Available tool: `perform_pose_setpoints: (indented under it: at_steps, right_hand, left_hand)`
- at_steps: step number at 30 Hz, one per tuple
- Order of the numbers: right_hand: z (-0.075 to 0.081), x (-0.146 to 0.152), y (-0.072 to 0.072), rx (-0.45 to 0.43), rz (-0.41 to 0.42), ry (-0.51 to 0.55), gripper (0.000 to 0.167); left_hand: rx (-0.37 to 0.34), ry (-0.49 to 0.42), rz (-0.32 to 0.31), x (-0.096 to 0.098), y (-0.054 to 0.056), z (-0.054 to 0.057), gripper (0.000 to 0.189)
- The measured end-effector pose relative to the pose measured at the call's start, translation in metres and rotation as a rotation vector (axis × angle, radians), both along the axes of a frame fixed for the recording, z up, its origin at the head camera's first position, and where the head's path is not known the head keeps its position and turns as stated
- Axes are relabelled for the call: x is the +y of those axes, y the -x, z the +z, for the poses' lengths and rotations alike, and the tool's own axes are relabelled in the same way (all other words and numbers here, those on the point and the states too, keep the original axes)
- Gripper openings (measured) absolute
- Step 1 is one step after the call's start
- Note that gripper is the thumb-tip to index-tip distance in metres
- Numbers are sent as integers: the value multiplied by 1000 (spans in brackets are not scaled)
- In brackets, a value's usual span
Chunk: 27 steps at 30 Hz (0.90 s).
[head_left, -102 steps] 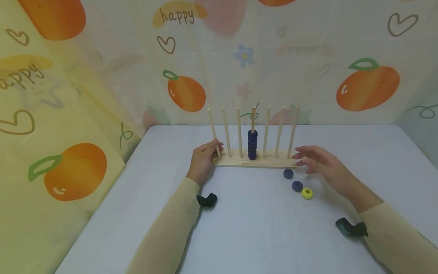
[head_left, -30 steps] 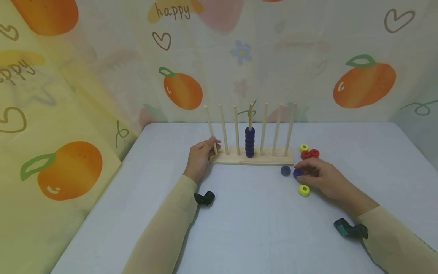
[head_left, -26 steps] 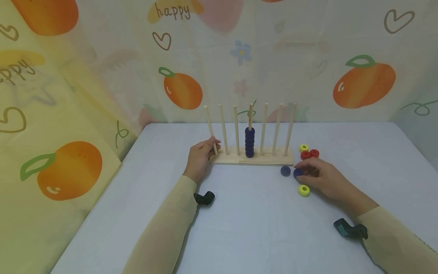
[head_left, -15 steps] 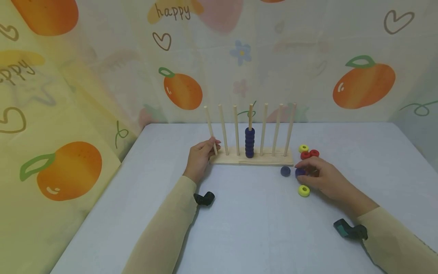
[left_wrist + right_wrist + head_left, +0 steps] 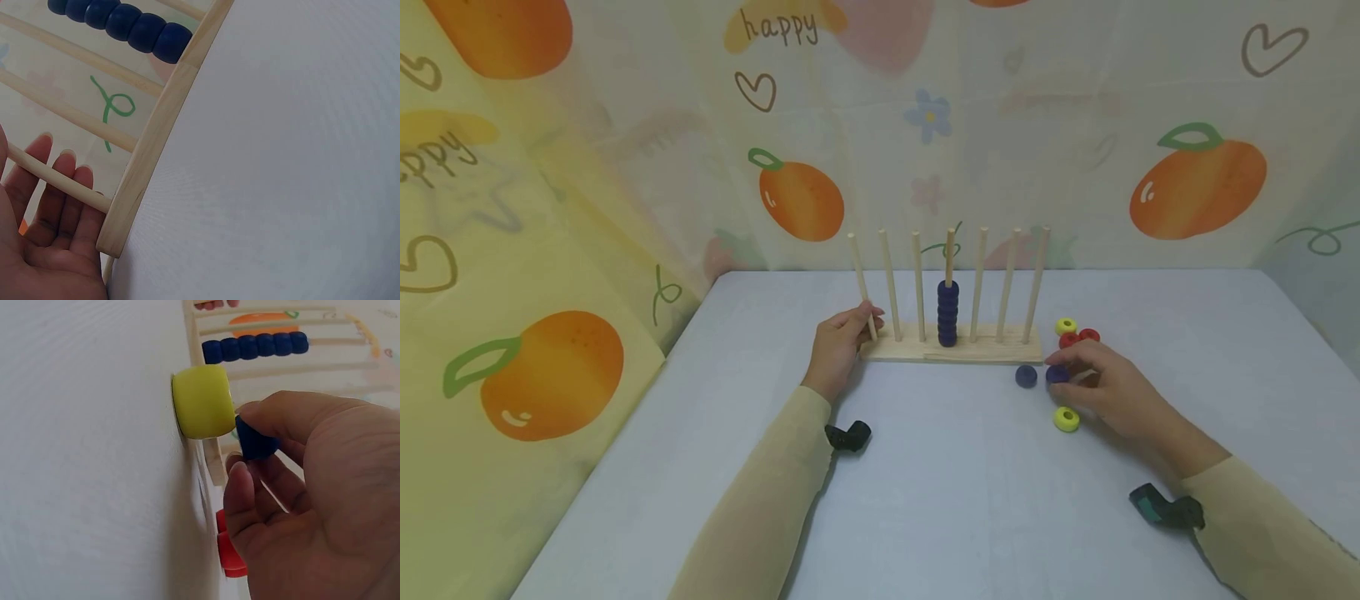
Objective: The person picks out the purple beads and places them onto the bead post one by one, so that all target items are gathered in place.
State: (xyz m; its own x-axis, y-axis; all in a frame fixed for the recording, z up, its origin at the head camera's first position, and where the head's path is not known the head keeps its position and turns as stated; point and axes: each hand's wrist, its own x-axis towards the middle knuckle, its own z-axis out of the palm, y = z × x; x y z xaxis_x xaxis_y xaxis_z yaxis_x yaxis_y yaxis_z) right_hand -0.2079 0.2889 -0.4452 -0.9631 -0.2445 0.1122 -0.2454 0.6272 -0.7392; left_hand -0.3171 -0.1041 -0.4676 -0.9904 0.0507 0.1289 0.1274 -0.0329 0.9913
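Note:
A wooden rack [image 5: 898, 352] with a row of upright pegs stands toward the back of the table. Thumb and fingers of my left hand [image 5: 835, 350] hold its leftmost peg [image 5: 69, 184] low down, close to the base. Several dark blue beads [image 5: 947, 315] are stacked on the middle peg; the other pegs carry none. Off the rack's front right corner, my right hand [image 5: 1116, 393] pinches a blue bead [image 5: 255, 440] between thumb and fingers. To its left lies a second blue bead [image 5: 1026, 377]. A yellow bead [image 5: 203, 403] sits on the table just in front of this hand.
Beyond the right hand lie another yellow bead [image 5: 1066, 326] and some red beads [image 5: 1089, 334], partly covered by the hand. White cloth covers the table [image 5: 925, 500]. A fruit-patterned curtain [image 5: 1045, 67] hangs directly behind the table's back edge.
My right hand has come from beside the rack's right end down to the nearer blue bead, now pinched and shifted slightly backward. Red and yellow beads behind it came into sight. The left hand keeps its hold.

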Motion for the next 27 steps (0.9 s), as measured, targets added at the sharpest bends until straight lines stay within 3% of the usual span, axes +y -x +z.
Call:
perform_pose_setpoints:
  at_steps: [15, 27]
  right_hand:
    - [9, -9, -7, 291, 3, 8, 37]
    - [19, -18, -12, 403, 35, -15, 43]
  left_hand:
    - [6, 14, 7, 0, 2, -3, 49]
    - [-9, 25, 9, -1, 1, -2, 50]
